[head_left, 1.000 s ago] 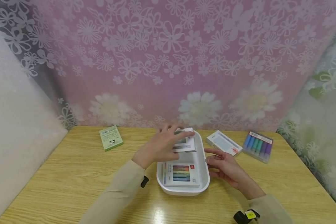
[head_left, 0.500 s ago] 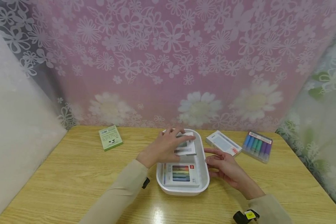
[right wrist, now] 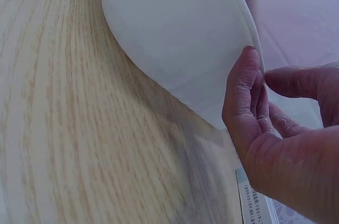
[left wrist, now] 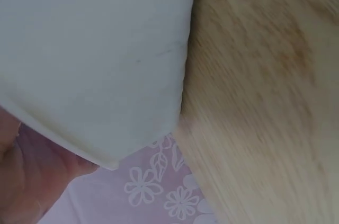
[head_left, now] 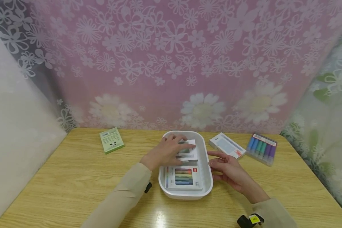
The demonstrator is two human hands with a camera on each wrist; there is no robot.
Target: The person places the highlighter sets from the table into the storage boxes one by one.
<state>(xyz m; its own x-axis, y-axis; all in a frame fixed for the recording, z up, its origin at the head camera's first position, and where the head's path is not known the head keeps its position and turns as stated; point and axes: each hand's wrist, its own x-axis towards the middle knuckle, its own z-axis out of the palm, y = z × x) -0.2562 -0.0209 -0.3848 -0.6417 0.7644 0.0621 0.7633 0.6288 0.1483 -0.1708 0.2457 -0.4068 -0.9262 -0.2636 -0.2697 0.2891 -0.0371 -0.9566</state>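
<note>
A white plastic bin (head_left: 185, 195) stands on the table at the middle of the head view. Over its far half, my left hand (head_left: 164, 151) holds a flat white box (head_left: 192, 155) with a grey panel, thumb at the near edge and fingers across the top. A windowed box of coloured pens (head_left: 185, 178) lies flat in the bin's near half. At the bin's right side, my right hand (head_left: 231, 171) pinches the rim, with the thumb at the edge and the fingers against the outer wall. In the left wrist view, the bin's wall (left wrist: 95, 49) hides the held box.
Right of the bin lies another white box (head_left: 227, 145), beside a clear case of blue, green and purple markers (head_left: 262, 148). A green box (head_left: 112, 141) with a cow picture lies at the back left of the wooden table (head_left: 82, 177). A flowered curtain (head_left: 174, 63) hangs behind.
My left hand has brought the white box down and toward me, lower into the bin and closer to the pen box. My right hand stays at the rim.
</note>
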